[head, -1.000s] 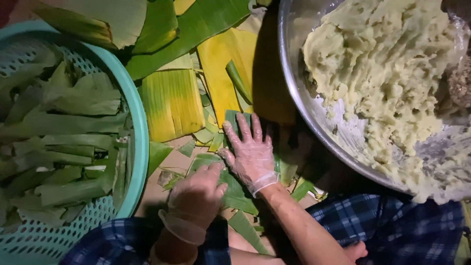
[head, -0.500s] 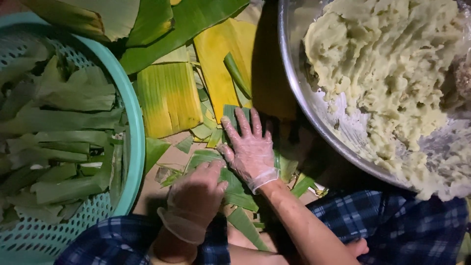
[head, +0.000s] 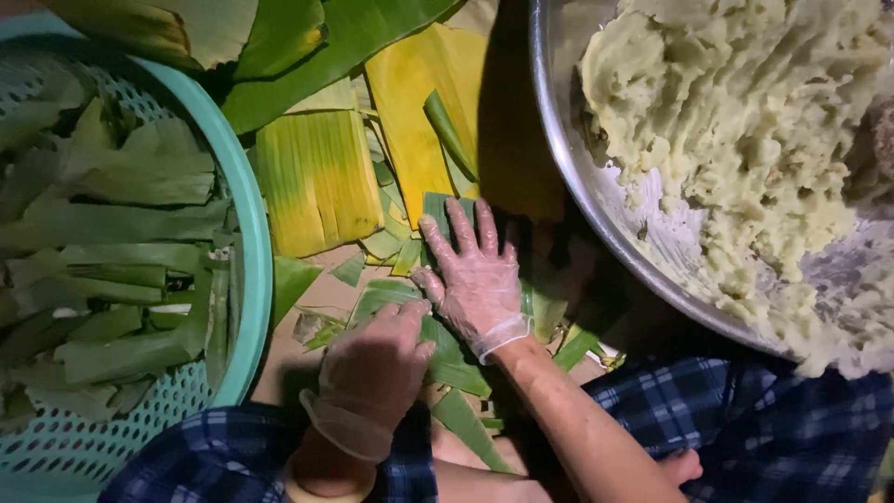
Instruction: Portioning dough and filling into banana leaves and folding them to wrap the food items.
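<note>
The right hand [head: 475,275], in a thin clear glove, lies flat with fingers spread, pressing on green banana leaf strips [head: 447,349] laid on the floor before the person's knees. The gloved left hand [head: 377,363] rests loosely curled on the near end of the same strips, gripping nothing visibly. Brown floor [head: 321,289] shows only in a small patch. A teal plastic basket [head: 251,233] of leaf pieces crowds the left; a metal bowl [head: 559,158] of pale mash hems the right; yellowed leaves [head: 317,177] lie beyond.

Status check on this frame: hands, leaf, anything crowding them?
Left hand and right hand, gloved, flat on green leaf strips. Teal basket left, metal bowl of mash right.
</note>
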